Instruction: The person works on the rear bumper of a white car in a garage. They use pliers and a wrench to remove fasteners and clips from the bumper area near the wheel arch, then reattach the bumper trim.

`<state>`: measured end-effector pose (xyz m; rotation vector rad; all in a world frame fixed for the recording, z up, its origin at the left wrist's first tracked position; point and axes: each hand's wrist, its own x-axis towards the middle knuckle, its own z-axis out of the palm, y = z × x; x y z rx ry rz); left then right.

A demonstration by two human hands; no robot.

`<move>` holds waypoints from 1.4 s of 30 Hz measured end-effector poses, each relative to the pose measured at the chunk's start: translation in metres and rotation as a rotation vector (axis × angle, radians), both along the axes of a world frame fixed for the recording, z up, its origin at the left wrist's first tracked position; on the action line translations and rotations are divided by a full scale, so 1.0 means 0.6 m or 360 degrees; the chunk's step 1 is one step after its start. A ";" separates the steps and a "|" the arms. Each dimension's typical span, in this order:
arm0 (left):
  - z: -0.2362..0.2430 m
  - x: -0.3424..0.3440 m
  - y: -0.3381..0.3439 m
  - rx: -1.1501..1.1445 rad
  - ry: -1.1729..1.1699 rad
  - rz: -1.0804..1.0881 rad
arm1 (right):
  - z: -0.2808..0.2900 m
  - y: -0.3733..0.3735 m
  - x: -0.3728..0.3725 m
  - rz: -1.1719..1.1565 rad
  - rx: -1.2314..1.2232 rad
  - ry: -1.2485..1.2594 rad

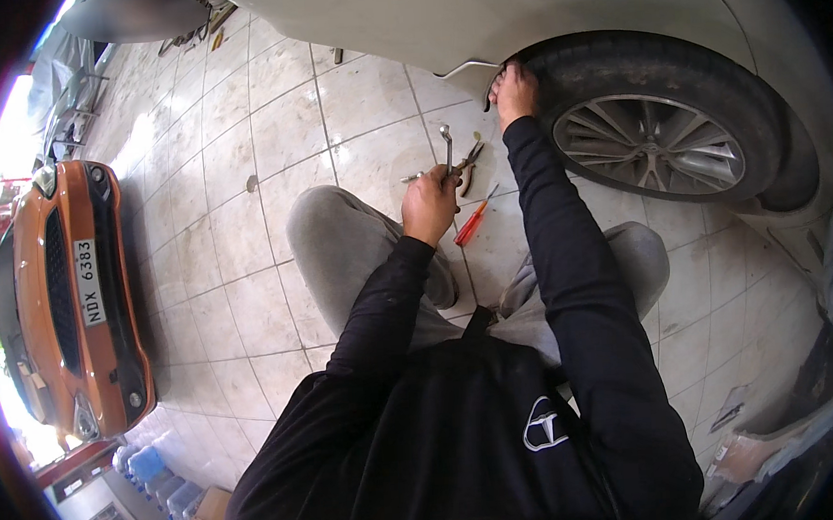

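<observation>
My left hand (pixel 429 206) grips a metal wrench (pixel 446 144) that stands up from my fist; a short metal piece (pixel 410 178) shows beside it. My right hand (pixel 516 95) is closed at the lower edge of the pale car body (pixel 395 21), just left of the front of the tyre (pixel 661 68); what its fingers hold is hidden. A bent metal strip (pixel 466 65) juts out beside it. Pliers (pixel 468 174) and a red screwdriver (pixel 469 225) lie on the tiled floor (pixel 278 126) between my hands.
An orange car (pixel 116 285) faces me at the left. A wheel rim (pixel 649 146) is close at the right. More tools (pixel 217 40) lie at the upper left. Plastic containers (pixel 149 467) stand at the lower left. Cardboard sheets (pixel 756 445) lie at the lower right.
</observation>
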<state>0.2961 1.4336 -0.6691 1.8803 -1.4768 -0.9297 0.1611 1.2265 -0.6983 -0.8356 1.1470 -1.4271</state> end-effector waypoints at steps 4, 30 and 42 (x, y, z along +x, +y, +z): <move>-0.015 0.001 -0.002 -0.0061 -0.0020 0.0000 | 0.008 0.008 0.006 -0.0164 -0.0103 -0.0284; -0.030 0.017 -0.011 0.0070 0.0030 0.0159 | -0.022 0.001 0.009 -0.0498 -0.0634 0.1080; 0.065 -0.094 -0.090 -0.0569 -0.0517 -0.0108 | 0.053 0.099 -0.038 -0.0204 -0.0260 0.0722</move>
